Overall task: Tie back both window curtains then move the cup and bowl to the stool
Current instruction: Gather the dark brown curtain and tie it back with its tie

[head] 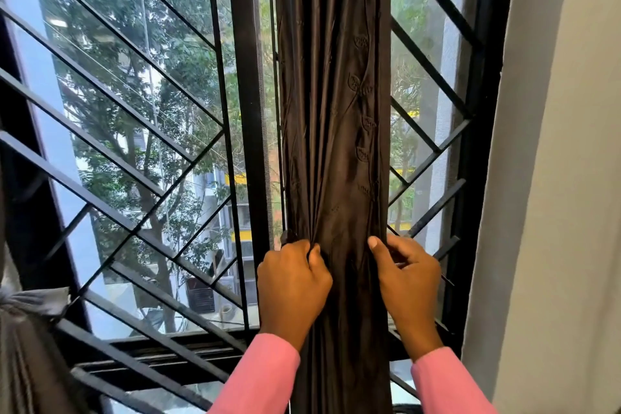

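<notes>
Head view shows the dark brown curtain hanging gathered into a narrow column in front of the window bars, just left of the pale wall. The left hand has its fingers curled round the curtain's left edge, with the thumb pinching a fold against them. The right hand presses its thumb on the right edge with the fingers curled behind, so both hands grip the bundle at the same height. The cloth has a satin sheen and falls in long, soft pleats. It looks light and limp, and probably slippery enough for folds to slide out of a loose hold. The best place to hold it seems to be where the hands are now, squeezing the full thickness together so a tie can go round it. At lower left a second curtain appears bunched under a grey band. No tie for the brown one can be made out, and the cup, bowl and stool are out of sight.
</notes>
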